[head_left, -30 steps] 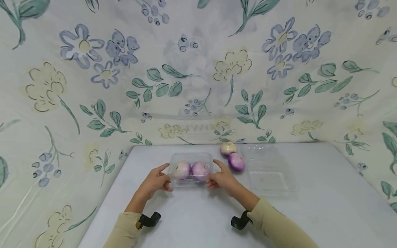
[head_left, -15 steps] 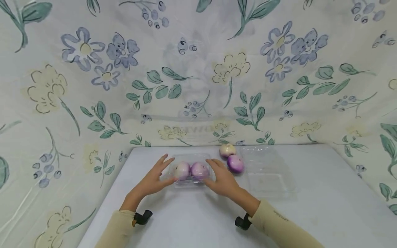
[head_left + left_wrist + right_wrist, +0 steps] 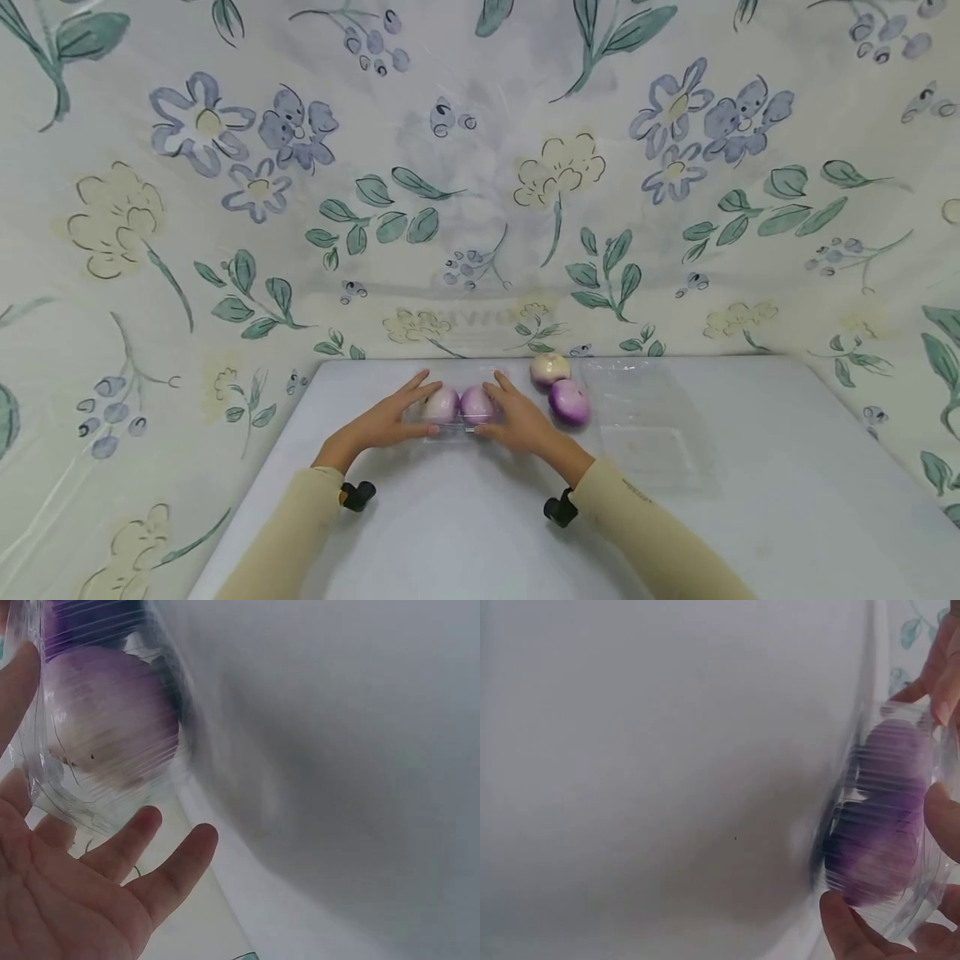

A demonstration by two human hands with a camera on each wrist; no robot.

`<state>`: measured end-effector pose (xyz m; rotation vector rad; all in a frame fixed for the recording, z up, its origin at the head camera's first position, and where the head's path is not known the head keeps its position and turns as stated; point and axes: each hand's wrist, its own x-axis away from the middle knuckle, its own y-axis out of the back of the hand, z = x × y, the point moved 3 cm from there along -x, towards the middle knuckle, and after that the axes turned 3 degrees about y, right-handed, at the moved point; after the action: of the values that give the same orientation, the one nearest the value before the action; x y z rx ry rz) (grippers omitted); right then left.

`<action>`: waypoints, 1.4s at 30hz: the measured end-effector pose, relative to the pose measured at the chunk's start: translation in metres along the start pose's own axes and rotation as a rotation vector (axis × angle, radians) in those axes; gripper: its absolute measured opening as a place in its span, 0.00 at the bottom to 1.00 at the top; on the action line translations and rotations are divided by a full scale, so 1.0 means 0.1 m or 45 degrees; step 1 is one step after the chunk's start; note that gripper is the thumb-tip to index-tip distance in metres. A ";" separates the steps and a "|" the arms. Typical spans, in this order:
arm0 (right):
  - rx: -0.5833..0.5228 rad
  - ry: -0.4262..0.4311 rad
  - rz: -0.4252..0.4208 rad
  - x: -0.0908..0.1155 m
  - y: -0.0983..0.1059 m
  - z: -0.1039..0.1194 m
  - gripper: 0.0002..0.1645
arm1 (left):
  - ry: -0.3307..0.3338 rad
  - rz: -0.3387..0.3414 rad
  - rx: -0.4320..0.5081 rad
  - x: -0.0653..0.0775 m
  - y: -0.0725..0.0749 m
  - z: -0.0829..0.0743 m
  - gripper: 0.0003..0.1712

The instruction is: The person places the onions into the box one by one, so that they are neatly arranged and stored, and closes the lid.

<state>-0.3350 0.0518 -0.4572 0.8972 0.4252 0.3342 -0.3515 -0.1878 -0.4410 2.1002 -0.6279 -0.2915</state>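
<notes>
Since half a second ago, left hand (image 3: 382,421) and right hand (image 3: 521,421) have both drawn inward over the clear plastic container (image 3: 459,425), so the thumbs now sit nearer each other along its near edge; the container itself lies about where it did. It is between the two palms, left hand around its left end, right hand around its right end. Left hand: spread, fingers fairly straight, reaching toward the far side, thumb on the near edge; in the left wrist view two fingers extend past the container's end, tips apart from it. Right hand: mirrored, fingers spread and lightly bent, thumb at the near edge; the right wrist view has one fingertip at the container's corner. How firmly either hand presses cannot be told. Inside, seen through ribbed plastic, a left onion (image 3: 442,406) and a right onion (image 3: 477,406), purple-and-white, side by side, each nearest the hand on its own side. Beyond the right hand's fingers, two loose ones on the table (image 3: 465,533): pale onion (image 3: 551,368) farther back, purple onion (image 3: 570,402) just in front, seemingly touching it. To their right lies a second clear plastic container (image 3: 648,458), well apart from the left hand. Floral sheet (image 3: 480,125) behind.
</notes>
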 end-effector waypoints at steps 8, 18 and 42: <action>-0.052 -0.047 -0.018 -0.13 0.03 -0.03 0.45 | 0.016 0.057 0.097 -0.18 0.05 0.11 0.46; -0.095 -0.034 -0.017 -0.08 -0.03 -0.05 0.44 | 0.031 0.095 0.129 -0.15 -0.03 0.15 0.47; -0.107 -0.067 -0.008 -0.17 0.00 -0.09 0.45 | 0.058 0.110 0.114 -0.25 0.05 0.11 0.45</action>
<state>-0.3538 0.0502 -0.4586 0.8207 0.3629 0.3199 -0.3789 -0.1850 -0.4440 2.1519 -0.7140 -0.1692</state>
